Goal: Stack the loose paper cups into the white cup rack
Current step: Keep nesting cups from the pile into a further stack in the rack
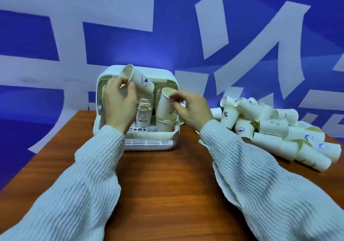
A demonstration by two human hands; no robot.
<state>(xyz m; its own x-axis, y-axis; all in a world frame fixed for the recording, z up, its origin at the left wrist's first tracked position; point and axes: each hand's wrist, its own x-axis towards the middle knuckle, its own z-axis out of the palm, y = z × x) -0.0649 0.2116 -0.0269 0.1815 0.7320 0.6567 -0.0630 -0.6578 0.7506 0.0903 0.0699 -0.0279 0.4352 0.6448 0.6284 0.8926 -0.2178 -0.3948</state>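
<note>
Two hands: both work at the white cup rack (136,73), each closed on a separate paper cup.
Left hand (119,104): thumb and fingers pinch the rim end of a tilted cup (138,78) with a blue round print; its mouth points up and to the left, its base leans down to the right over the left stack.
Right hand (191,108): thumb and forefinger grip the rim of a second cup (165,103), which stands mouth up, slightly tilted, on top of the right stack.
Left stack (144,108): a column of nested cups inside the rack, many rims showing close together; the lowest one carries a smiley face and the word HELLO.
Right stack (165,124): shorter, just beside the left stack, with only a few rims showing beneath the held cup.
Rack: a rounded white housing open toward the camera, with a slotted white tray (149,143) at its floor; it sits at the far edge of the table.
Loose cups (275,127): a heap lying on their sides to the right of the rack, well apart from it, some with blue, green or percent-sign prints.
Table (167,175): reddish-brown wood grain.
Sleeves (251,166): pale ribbed knit down to both wrists.
Backdrop (167,26): blue wall with large white strokes.
</note>
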